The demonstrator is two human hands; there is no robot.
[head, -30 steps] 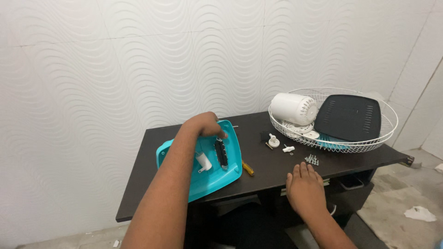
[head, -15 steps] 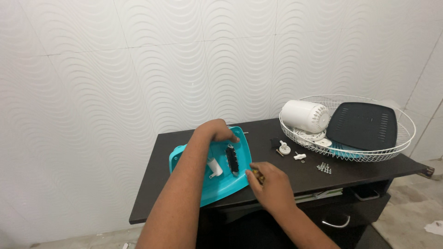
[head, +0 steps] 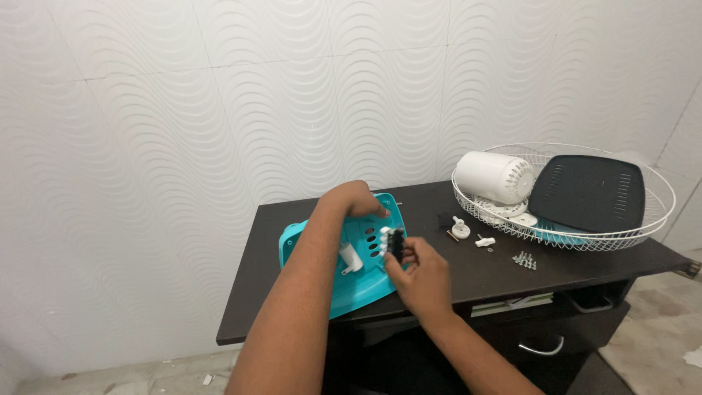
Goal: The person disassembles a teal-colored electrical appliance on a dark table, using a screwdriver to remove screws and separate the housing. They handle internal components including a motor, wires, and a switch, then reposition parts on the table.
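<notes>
- Left hand [head: 356, 199] grips the far rim of the teal housing [head: 358, 281] lying at the dark table [head: 468, 274] front edge; best kept pressed flat
- Right hand [head: 418, 276] fingertips pinch the black-and-white switch block [head: 393, 242] in it; pull straight, gently

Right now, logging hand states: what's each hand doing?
Left hand: gripping the teal panel top edge.
Right hand: fingers on the black switch block.

White wire fan guard [head: 658, 219] on the dark desk [head: 482, 278] holds a white motor housing [head: 493, 177] and dark vented panel [head: 589, 194]. Loose screws [head: 524, 259] and white knob [head: 460, 230] lie beside it.
</notes>
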